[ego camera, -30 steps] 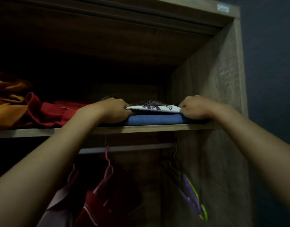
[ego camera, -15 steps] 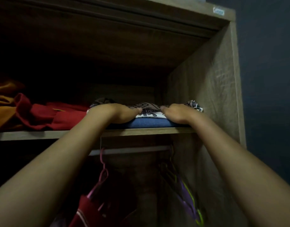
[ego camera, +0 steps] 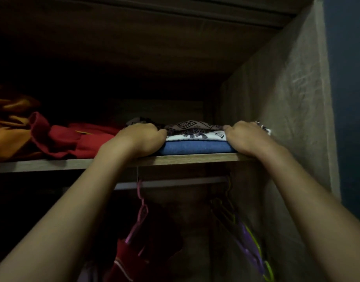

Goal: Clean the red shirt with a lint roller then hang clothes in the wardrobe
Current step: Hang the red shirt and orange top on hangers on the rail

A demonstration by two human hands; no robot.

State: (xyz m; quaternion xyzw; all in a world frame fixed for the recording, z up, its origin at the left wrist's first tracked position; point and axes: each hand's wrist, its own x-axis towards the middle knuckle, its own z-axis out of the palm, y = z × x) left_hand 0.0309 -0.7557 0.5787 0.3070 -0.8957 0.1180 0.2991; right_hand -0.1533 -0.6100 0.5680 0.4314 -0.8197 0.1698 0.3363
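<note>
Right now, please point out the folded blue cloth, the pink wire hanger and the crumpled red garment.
folded blue cloth (ego camera: 195,147), head view, its front folded edge.
pink wire hanger (ego camera: 142,202), head view, its neck under the rail.
crumpled red garment (ego camera: 73,142), head view, its middle folds.

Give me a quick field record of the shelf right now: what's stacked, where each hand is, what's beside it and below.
stack: patterned white folded cloth on folded blue cloth, on wooden wardrobe shelf
left hand: fingers curled on the stack's left end
right hand: fingers curled on the stack's right end
left of stack: crumpled red garment, orange garment
below shelf: metal rail with pink hanger
</note>
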